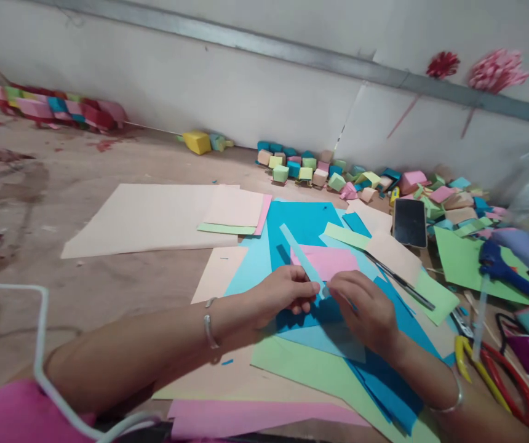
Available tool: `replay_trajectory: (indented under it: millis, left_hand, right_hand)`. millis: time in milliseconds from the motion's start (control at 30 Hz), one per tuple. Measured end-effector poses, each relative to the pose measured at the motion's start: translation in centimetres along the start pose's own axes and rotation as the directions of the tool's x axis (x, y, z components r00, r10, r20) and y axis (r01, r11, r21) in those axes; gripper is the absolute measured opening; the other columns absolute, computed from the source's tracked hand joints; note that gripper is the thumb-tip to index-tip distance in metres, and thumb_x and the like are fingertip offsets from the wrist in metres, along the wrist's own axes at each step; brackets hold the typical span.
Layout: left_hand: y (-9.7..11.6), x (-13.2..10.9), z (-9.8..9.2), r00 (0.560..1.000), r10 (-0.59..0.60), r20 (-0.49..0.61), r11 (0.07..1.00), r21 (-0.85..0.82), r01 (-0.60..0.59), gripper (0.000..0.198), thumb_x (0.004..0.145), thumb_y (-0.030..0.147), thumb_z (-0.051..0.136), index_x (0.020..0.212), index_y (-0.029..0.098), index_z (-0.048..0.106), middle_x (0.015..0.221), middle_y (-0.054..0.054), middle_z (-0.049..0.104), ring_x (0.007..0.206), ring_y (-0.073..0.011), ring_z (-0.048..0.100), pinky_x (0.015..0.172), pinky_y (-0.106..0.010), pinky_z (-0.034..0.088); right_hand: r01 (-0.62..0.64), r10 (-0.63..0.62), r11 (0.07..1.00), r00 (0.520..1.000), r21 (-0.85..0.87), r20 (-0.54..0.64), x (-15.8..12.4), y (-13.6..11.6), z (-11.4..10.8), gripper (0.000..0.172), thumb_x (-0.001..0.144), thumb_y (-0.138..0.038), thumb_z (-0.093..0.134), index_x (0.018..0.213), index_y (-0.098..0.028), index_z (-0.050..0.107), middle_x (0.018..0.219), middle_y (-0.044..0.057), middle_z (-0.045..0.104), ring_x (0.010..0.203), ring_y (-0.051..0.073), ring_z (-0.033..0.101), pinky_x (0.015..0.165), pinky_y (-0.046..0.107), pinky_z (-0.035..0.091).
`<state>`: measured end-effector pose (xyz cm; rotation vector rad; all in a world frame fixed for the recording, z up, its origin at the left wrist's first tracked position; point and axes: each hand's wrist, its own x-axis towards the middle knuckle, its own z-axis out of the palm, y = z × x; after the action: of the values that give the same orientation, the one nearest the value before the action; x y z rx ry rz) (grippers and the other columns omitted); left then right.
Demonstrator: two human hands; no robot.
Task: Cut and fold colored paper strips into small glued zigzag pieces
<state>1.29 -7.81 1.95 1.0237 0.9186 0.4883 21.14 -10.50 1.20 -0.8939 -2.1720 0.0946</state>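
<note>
A narrow light blue paper strip (299,247) rises at a slant from between my hands. My left hand (292,290) is closed, pinching it near the lower end between thumb and forefinger. Close by on the right, my right hand (366,307) has its fingers pressed together at that same end, where the strip seems to curl. The right fingertips are partly hidden. Below both hands lie dark blue paper (301,215), a pink sheet (333,261) and light green paper (301,363).
Scissors (400,280), a phone (409,223), a blue hot glue gun (509,271) and red-and-yellow-handled pliers (509,369) lie to the right. Small folded paper boxes (306,174) line the wall. A large cream sheet (154,215) lies left; a white cable (40,332) crosses the lower left.
</note>
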Motion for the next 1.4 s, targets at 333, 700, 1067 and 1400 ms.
replay_trajectory:
  millis: [333,700,1067,1400]
  left_hand:
    - [-0.3,0.2,-0.2,0.995,-0.015,0.103,1.000,0.006,0.014,0.025,0.079,0.035,0.060,0.068,0.014,0.057,0.054,-0.001,0.059,0.040,-0.0064,0.045,0.042,-0.021,0.034]
    - [-0.4,-0.1,0.2,0.996,-0.019,0.084,0.992,0.129,0.008,0.030,0.079,0.041,0.061,0.067,0.013,0.059,0.054,-0.001,0.058,0.040,-0.0060,0.046,0.040,-0.019,0.036]
    - [-1.5,0.2,0.7,0.999,0.012,0.051,0.979,0.202,-0.022,0.023,0.086,0.023,0.054,0.066,0.013,0.058,0.054,0.001,0.059,0.042,-0.0077,0.053,0.042,-0.019,0.041]
    - [-1.7,-0.1,0.9,0.998,0.036,0.051,0.979,0.197,-0.045,0.018,0.084,0.023,0.052,0.071,0.013,0.059,0.057,0.000,0.058,0.049,-0.0102,0.055,0.048,-0.022,0.045]
  right_hand:
    - [0.099,-0.104,0.993,0.992,0.065,0.073,-0.3,0.2,0.0,0.019,0.088,-0.006,0.056,0.101,-0.016,0.064,0.082,0.007,0.067,0.075,0.017,0.058,0.065,0.032,0.044]
    - [-0.173,0.153,0.973,0.979,0.153,0.136,-0.6,-0.8,0.1,0.011,0.088,-0.012,0.057,0.094,-0.020,0.063,0.084,0.005,0.068,0.081,0.018,0.064,0.070,0.030,0.053]
    - [-0.374,0.333,0.906,0.919,0.199,0.209,-0.4,-1.6,0.5,0.010,0.085,-0.010,0.058,0.082,-0.019,0.059,0.079,0.003,0.063,0.074,0.014,0.060,0.065,0.026,0.047]
    - [-0.515,0.466,0.827,0.852,0.224,0.240,-0.7,-1.6,0.4,0.008,0.083,-0.013,0.059,0.079,-0.020,0.060,0.080,0.003,0.064,0.076,0.016,0.061,0.067,0.028,0.048]
